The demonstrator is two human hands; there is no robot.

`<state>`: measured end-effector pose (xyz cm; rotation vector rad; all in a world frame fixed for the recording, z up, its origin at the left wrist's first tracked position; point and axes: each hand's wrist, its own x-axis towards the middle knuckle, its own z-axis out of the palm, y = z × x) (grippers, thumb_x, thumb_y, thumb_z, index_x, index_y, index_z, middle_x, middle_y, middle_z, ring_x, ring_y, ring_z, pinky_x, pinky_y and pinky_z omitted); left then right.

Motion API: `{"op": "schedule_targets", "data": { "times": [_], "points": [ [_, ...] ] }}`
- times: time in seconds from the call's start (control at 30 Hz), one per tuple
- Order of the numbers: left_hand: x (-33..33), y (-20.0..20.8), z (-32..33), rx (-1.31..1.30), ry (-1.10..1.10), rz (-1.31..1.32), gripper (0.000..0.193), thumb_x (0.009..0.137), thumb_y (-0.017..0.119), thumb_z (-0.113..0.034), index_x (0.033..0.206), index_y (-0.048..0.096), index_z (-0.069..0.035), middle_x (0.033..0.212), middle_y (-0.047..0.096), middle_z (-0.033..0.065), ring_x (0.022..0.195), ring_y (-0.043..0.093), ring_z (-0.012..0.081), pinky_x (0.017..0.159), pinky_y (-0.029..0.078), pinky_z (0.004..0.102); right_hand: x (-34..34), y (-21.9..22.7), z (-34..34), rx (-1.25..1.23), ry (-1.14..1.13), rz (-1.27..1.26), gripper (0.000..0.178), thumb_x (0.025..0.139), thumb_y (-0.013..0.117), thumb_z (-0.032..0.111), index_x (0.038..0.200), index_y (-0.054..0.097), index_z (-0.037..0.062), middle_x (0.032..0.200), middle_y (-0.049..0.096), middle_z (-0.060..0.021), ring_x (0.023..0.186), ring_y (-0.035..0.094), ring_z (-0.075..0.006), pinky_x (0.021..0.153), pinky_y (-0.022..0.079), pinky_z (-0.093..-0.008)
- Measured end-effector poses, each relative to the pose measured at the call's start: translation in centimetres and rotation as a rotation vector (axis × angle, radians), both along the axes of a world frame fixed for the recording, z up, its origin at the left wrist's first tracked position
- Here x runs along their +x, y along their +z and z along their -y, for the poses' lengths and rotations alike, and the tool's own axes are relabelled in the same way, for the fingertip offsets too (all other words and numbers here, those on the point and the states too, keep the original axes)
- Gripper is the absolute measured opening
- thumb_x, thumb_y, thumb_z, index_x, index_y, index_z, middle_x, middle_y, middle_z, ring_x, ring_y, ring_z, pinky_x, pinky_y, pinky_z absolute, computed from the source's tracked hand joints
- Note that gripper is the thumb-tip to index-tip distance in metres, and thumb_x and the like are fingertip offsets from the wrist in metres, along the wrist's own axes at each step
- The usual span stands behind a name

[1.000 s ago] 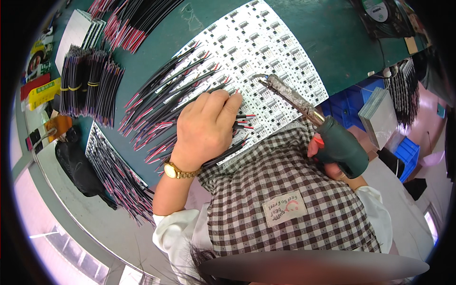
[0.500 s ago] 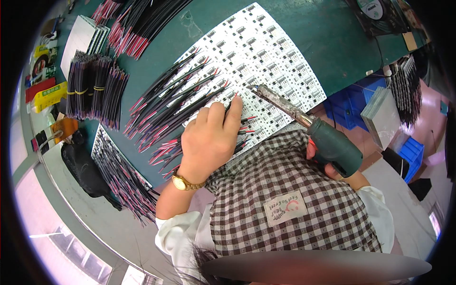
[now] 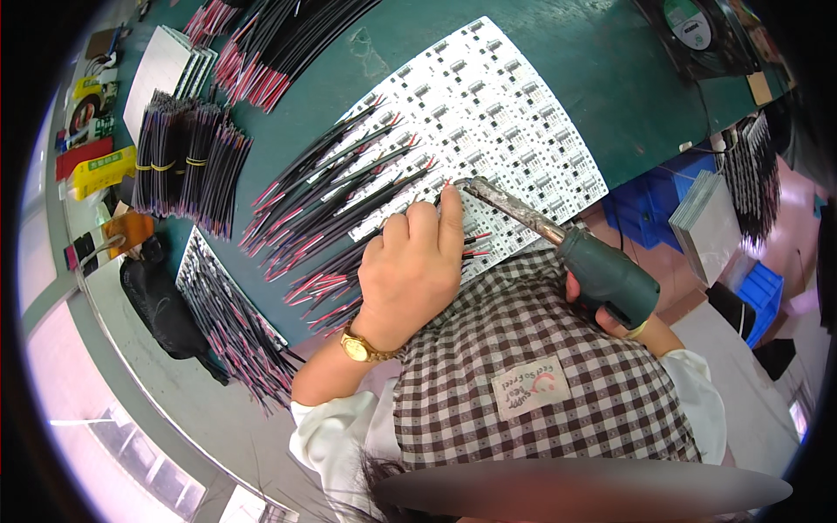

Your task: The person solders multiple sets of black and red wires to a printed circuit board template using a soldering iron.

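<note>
White circuit board (image 3: 532,113) lay on the desk (image 3: 628,122), right hand (image 3: 610,323) gripping the soldering iron (image 3: 602,270) near a red-tipped wire (image 3: 447,183) at the left hand (image 3: 410,275), whose hold could not be told; steady wire, brief heat judged best.

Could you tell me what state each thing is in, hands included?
Left hand: index finger beside a red wire end; grip unclear
Right hand: closed on the iron
Board: flat, partly under wires
Iron: held, tip at the board; heat can't be seen
Bundles: tied with yellow bands
Watch: worn on left wrist
</note>
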<state>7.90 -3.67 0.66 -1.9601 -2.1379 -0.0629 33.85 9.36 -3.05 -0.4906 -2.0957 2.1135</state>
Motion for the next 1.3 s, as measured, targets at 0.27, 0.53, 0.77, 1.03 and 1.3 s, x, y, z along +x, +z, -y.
{"op": "schedule_targets", "data": {
  "times": [0.27, 0.53, 0.77, 1.03, 1.3],
  "points": [
    [1.2, 0.5, -0.1, -0.083, 0.041, -0.141, 0.036, 0.078, 0.054, -0.010, 0.112, 0.065, -0.003, 0.076, 0.048, 0.0038, 0.056, 0.042, 0.0119, 0.041, 0.033, 0.0213, 0.6, -0.1, 0.6, -0.097, -0.070, 0.005, 0.043, 0.083, 0.067, 0.042, 0.102, 0.065, 0.0032, 0.090, 0.066, -0.0092, 0.080, 0.064, -0.0240, 0.076, 0.051, -0.0342],
    [1.2, 0.4, -0.1, -0.130, 0.024, -0.169, 0.036, 0.080, 0.053, -0.010, 0.113, 0.064, -0.001, 0.078, 0.048, 0.0048, 0.058, 0.043, 0.0116, 0.040, 0.033, 0.0203, 0.8, -0.4, 0.0, -0.177, -0.006, 0.016, 0.076, 0.077, 0.065, 0.064, 0.117, 0.051, 0.0009, 0.094, 0.054, -0.0070, 0.085, 0.053, -0.0164, 0.075, 0.045, -0.0314],
    [1.0, 0.3, 0.1, -0.103, 0.034, -0.104, 0.038, 0.079, 0.053, -0.011, 0.114, 0.063, -0.001, 0.078, 0.048, 0.0042, 0.058, 0.044, 0.0124, 0.041, 0.036, 0.0214, 0.5, 0.0, 0.6, -0.234, -0.075, 0.013, 0.077, 0.078, 0.065, 0.063, 0.122, 0.049, 0.0012, 0.095, 0.054, -0.0071, 0.085, 0.053, -0.0168, 0.076, 0.045, -0.0319],
    [-1.7, 1.4, 1.4, 0.166, 0.174, 0.318, 0.055, 0.066, 0.054, 0.004, 0.120, 0.059, -0.004, 0.089, 0.059, 0.0079, 0.075, 0.058, 0.0242, 0.065, 0.049, 0.0305, 0.1, -0.1, 0.7, -0.212, -0.099, 0.006, 0.079, 0.079, 0.065, 0.062, 0.127, 0.045, 0.0024, 0.094, 0.054, -0.0070, 0.083, 0.054, -0.0160, 0.074, 0.045, -0.0316],
    [0.7, 2.5, 1.7, 0.290, 0.225, 1.125, 0.038, 0.065, 0.073, -0.004, 0.099, 0.055, -0.004, 0.092, 0.055, 0.0076, 0.061, 0.043, 0.0152, 0.055, 0.041, 0.0258, -0.1, -1.3, 1.4, -0.290, -0.164, -0.093, 0.079, 0.080, 0.064, 0.061, 0.130, 0.044, 0.0029, 0.092, 0.054, -0.0069, 0.082, 0.054, -0.0161, 0.074, 0.046, -0.0318]
  ]
}}
